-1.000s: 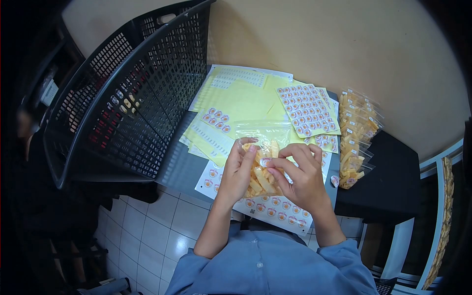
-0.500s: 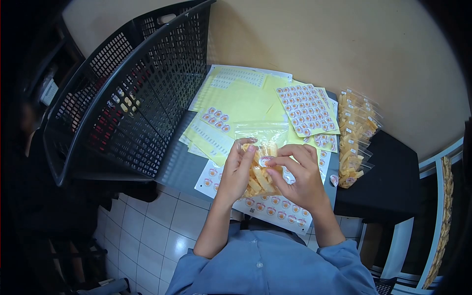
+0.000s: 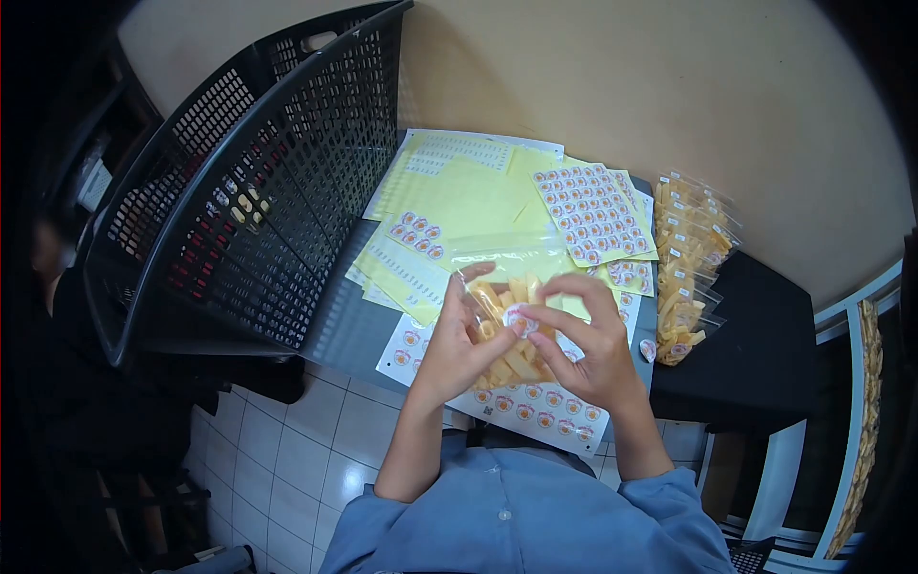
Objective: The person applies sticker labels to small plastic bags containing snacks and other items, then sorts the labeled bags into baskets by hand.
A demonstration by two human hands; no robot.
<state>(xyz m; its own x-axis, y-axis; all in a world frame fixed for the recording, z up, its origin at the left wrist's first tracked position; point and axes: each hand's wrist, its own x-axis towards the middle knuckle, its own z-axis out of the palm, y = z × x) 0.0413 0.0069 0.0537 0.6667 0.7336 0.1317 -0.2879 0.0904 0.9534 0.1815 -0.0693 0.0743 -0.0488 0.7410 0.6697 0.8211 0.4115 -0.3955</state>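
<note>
Together, from the head view, we hold a clear plastic bag of yellow snack sticks [image 3: 505, 330] up over the near edge of the grey table [image 3: 349, 320]. Our left hand [image 3: 457, 342] wraps the bag's left side, fingers curled around it and thumb across the front. Our right hand [image 3: 585, 342] grips the right side, and its fingertips [image 3: 526, 318] press on a small round white-and-orange sticker [image 3: 516, 316] on the bag's front. Both hands are closed on the bag, which sits between them, clear of the table.

Beneath our hands lies a white sheet of round orange stickers [image 3: 535, 411], partly hidden. Beyond the bag, pale yellow backing sheets [image 3: 469, 196] are spread over the table, with another sheet of orange round stickers [image 3: 593, 212] on top at the right. Just right of that sheet, a pile of filled clear snack bags [image 3: 690, 263] rests at the table's right end. One loose round sticker [image 3: 649, 350] lies near the pile's bottom. A large black perforated plastic crate [image 3: 249, 182] stands tilted on the left, next to the sheets.
</note>
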